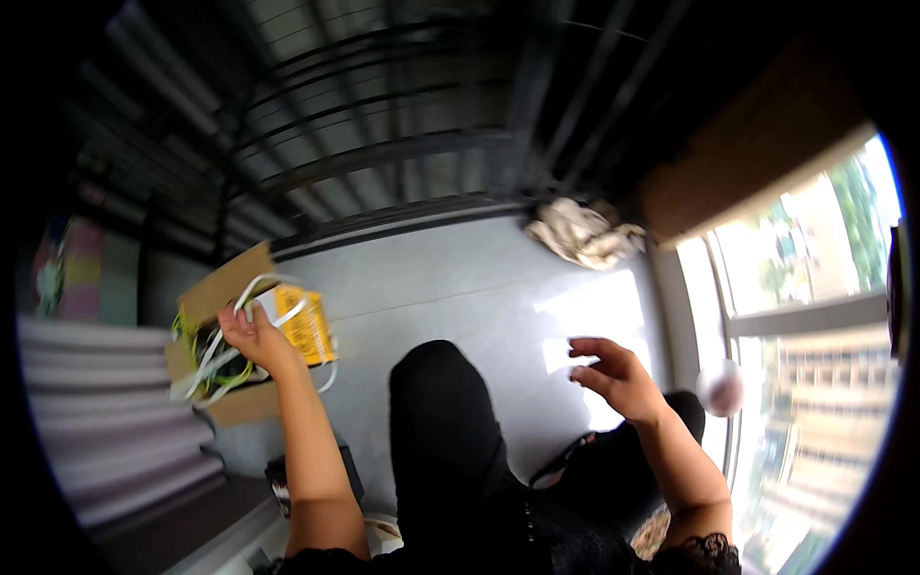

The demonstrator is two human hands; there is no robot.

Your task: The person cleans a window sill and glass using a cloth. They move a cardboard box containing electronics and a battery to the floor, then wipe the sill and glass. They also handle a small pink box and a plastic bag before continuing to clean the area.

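Note:
At the left, my left hand (257,337) is over an open cardboard box (222,286), its fingers closed around a white cable (257,280). Loops of the cable arch above the hand and hang toward the floor. Inside the box lie yellow-green cords (230,383) and dark items too blurred to name. A yellow and white package (305,326) sits at the box's right side, partly behind the cable. My right hand (618,379) hangs over the floor above my bent leg. Its thumb and fingers are apart, and it holds nothing.
Beyond the grey floor (431,278) stands a dark metal rack (383,144). A crumpled beige cloth (585,233) lies in the far right corner. To the right is a bright window (795,374). A pleated grey curtain (115,402) hangs at the left; a black box (347,471) stands beside my left forearm.

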